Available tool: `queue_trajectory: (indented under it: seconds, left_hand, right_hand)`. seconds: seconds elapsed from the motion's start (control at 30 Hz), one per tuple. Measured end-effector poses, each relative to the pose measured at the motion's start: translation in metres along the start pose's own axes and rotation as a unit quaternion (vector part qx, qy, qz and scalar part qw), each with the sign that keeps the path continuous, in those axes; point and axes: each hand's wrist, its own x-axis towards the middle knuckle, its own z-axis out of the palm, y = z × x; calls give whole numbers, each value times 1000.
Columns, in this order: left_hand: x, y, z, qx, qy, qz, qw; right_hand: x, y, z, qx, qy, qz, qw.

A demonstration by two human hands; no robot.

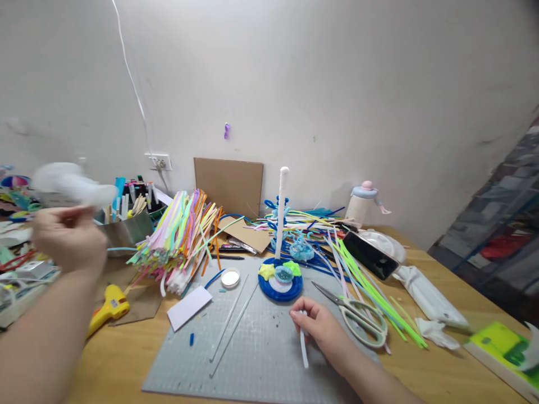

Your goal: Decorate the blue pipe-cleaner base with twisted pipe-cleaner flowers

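Observation:
My right hand rests on the grey cutting mat, fingers closed round a short white pipe cleaner. Just beyond it stands a blue round base with yellow and green shapes and an upright white post. My left hand is raised at the left, blurred by motion, closed on a white fluffy thing that I cannot name. Scissors lie right of my right hand.
A heap of coloured pipe cleaners lies at the mat's back left, green ones at the right. A yellow glue gun, white card, small white lid, black phone, cardboard sheet and bottle are around.

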Motion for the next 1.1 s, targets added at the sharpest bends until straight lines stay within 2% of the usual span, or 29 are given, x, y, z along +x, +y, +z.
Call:
queue_trajectory:
  seconds: [0.07, 0.1, 0.13, 0.17, 0.23, 0.33, 0.5, 0.6, 0.67, 0.8, 0.97, 1.1]
  left_hand:
    - [-30, 0, 46, 42, -94, 119, 988]
    - [-45, -2, 64, 45, -142, 148, 978]
    - [-59, -5, 81, 47, -217, 164, 961]
    - [-73, -8, 95, 56, -290, 160, 942]
    - [-95, -15, 119, 60, -353, 142, 923]
    - [-118, -21, 149, 66, -401, 91, 909]
    - [-127, -27, 180, 66, -426, -29, 902]
    - [-119, -33, 194, 70, -406, -101, 906]
    - [-111, -38, 201, 73, -389, -121, 910]
    - [-99, -49, 207, 76, -374, -101, 919]
    - [-93, -58, 208, 74, -376, -24, 923]
    - [-90, -56, 206, 66, -381, 30, 922]
  right_hand:
    - [1, 2, 0, 0, -5, 2, 1000]
    - [2, 3, -1, 1, -9, 2, 1000]
    - [2, 5, -1, 1, -12, 1, 1000]
    - [3, 6, -2, 4, -12, -2, 1000]
    - [3, 8, -3, 19, -12, -11, 1000]
    - [5, 9, -5, 46, -12, -24, 999]
    - [9, 8, -6, 56, -14, -24, 998]
    - [9, 8, -4, 58, -21, -22, 998]
    - [6, 6, -3, 54, -23, -19, 998]
    - [3, 3, -2, 51, -27, -14, 998]
    - [3, 4, -3, 47, -28, -21, 998]
    - [3, 6, -2, 35, -26, -19, 999]
